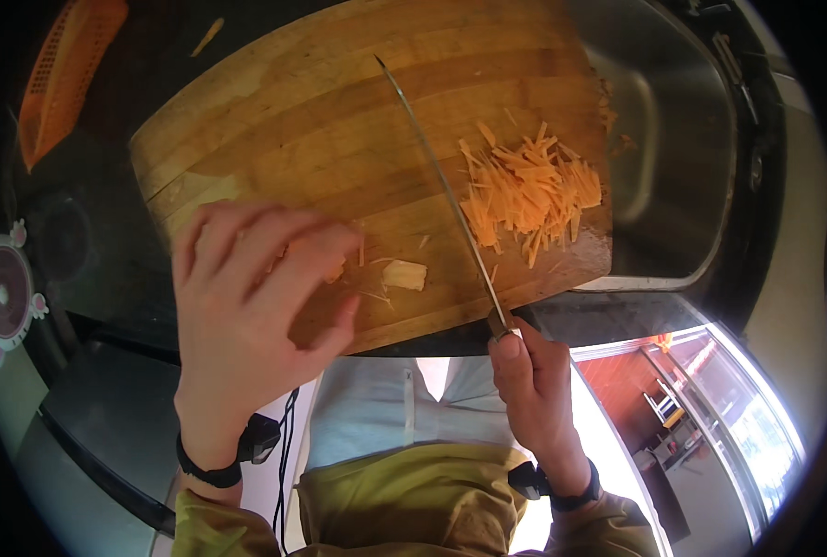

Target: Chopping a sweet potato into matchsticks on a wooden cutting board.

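Observation:
My right hand (529,376) is wrapped around the handle of a long kitchen knife (446,190), its blade pointing away across the wooden cutting board (311,121). To the right of the blade lies a heap of thin orange vegetable strips (534,195), carrot-like. My left hand (256,288) is over the board's near left part, fingers curved and apart, thumb spread. Bits of orange vegetable (335,272) show between and beneath its fingers; the rest is hidden by the hand. A pale flat vegetable piece (404,275) lies between that hand and the knife.
A metal sink (673,176) lies under the board's right end, with a few orange shreds by that edge. An orange plastic basket (65,79) stands at the far left on the dark counter, near a stray strip (207,37). A round animal-shaped item (5,295) is at left.

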Tool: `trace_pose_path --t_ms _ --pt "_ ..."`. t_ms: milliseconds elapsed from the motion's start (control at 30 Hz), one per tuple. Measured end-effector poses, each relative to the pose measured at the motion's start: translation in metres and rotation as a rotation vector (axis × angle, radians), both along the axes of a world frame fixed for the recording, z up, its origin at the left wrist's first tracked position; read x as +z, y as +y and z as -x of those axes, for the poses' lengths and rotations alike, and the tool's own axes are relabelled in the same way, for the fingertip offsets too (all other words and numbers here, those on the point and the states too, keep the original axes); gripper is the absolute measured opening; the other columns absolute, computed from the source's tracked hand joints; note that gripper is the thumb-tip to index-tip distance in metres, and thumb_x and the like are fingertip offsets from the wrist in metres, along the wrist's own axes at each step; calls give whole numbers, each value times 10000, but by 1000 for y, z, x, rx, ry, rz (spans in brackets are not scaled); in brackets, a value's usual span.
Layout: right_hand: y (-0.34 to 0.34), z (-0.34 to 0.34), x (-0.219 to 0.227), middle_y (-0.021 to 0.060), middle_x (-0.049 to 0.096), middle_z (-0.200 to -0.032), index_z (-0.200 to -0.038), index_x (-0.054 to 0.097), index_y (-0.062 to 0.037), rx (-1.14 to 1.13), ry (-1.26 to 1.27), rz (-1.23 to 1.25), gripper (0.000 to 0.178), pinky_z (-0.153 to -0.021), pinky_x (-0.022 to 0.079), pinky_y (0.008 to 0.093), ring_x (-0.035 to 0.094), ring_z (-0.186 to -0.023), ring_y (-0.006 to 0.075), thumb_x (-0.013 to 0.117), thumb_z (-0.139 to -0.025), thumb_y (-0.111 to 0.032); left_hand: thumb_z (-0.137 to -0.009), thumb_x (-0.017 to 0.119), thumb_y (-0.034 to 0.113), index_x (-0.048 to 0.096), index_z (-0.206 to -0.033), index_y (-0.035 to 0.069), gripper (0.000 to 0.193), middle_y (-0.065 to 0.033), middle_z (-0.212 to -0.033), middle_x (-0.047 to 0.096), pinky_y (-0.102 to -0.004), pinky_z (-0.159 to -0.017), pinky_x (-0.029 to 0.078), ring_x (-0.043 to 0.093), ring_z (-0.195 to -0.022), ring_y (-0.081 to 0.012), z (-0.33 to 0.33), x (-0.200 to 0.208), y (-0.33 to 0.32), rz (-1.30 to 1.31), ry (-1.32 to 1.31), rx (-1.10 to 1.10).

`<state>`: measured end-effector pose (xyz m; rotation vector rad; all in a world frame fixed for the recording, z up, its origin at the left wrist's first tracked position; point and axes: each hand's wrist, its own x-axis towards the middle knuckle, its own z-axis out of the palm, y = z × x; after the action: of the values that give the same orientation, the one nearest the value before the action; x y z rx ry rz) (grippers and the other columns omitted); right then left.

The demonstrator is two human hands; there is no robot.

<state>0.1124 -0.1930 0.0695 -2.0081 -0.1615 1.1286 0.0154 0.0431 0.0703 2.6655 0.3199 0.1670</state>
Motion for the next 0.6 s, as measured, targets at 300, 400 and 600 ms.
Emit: trace_pose_path --t_ms 300,400,600 --pt "-3 -1 -2 83 357 -548 -770 500 41 12 1 -3 390 -473 297 329 291 -551 131 579 -1016 -251 -658 831 174 682 -1047 155 417 -16 -1075 640 -461 -1029 350 557 -1049 -280 6 4 9 -94 179 94" --pt "-2 0 -2 83 354 -551 -768 498 43 22 1 3 398 -474 295 328 289 -556 129 579 -1017 -257 -675 827 157 684 -1051 160 402 -10 -1112 625 -469 -1036 344 553 -1067 -274 6 5 6 -55 158 84" --pt "0 2 -2 89 352 -558 -765 491 42 10 -2 3 406 -477 291 329 280 -567 131 582 -1017 -263 -724 793 88 683 -1033 172 338 6 -1140 605 -470 -1041 332 543 -1096 -249 4 -5 -2 -42 120 51"
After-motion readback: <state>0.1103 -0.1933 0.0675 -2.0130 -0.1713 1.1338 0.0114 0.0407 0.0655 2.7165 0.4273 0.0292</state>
